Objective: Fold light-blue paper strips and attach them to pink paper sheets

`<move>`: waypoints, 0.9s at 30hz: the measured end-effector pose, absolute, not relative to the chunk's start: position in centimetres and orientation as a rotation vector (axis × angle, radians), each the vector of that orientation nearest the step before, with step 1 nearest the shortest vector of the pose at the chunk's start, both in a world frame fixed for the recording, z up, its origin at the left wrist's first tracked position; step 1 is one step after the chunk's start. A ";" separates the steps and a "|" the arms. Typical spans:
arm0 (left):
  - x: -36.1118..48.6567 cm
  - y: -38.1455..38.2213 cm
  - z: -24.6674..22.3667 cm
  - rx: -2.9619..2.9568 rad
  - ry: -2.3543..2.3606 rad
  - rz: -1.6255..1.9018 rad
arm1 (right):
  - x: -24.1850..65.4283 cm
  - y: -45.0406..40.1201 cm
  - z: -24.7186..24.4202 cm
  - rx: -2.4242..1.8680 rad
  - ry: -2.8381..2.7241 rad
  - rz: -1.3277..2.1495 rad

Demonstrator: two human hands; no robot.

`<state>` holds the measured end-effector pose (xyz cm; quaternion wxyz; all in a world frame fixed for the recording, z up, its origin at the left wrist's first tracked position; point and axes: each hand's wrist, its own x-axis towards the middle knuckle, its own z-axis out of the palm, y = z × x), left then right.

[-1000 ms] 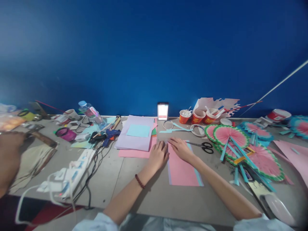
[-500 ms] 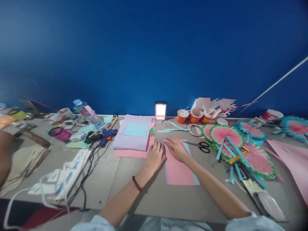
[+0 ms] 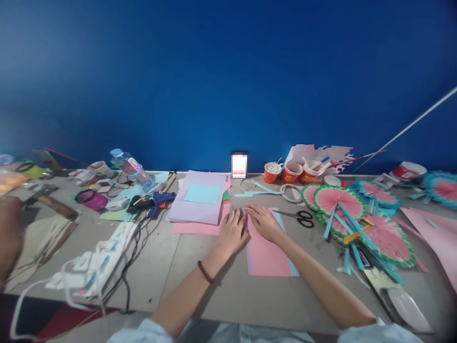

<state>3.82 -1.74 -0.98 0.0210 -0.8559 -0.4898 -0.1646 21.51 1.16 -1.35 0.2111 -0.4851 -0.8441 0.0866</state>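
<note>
Before me lies a pink paper sheet (image 3: 268, 259) with lilac and light blue edges showing along its sides. My right hand (image 3: 264, 223) rests palm down on its upper part, fingers stretched toward the top left corner. Beside that corner, my left hand (image 3: 233, 229) lies on the table at the sheet's left edge, its fingers bent a little and apart. The fingertips of both hands nearly meet there. Black-handled scissors (image 3: 304, 219) lie to the right, their blades reaching toward the paper. Left of my hands is a stack of lilac paper (image 3: 200, 212) topped by a light blue piece (image 3: 203, 193).
Pink pleated paper fans (image 3: 337, 202) and a white mouse (image 3: 405, 305) lie right. Red paper cups (image 3: 292, 173) stand by the blue wall. Leftward are a power strip (image 3: 107, 259), a blue glue gun (image 3: 159, 202), a bottle (image 3: 130, 166), a hammer (image 3: 53, 205) and another person's arm (image 3: 10, 243).
The view has shifted slightly, moving everything a little to the right. My hands stay at the pink sheet's top left corner. The other person's arm at the far left has moved.
</note>
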 end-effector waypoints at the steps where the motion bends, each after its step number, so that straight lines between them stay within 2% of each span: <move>1: 3.9 -1.8 -0.8 -2.646 -1.528 -0.502 | 21.5 1.1 -1.3 -1.350 -2.348 0.232; 13: 4.2 -2.1 -0.8 -2.638 -1.553 -0.426 | 21.3 1.3 -1.6 -1.362 -2.314 0.230; 27: 3.5 -2.4 -1.4 -2.688 -1.401 -0.626 | 21.1 1.7 -1.2 -1.450 -2.312 0.259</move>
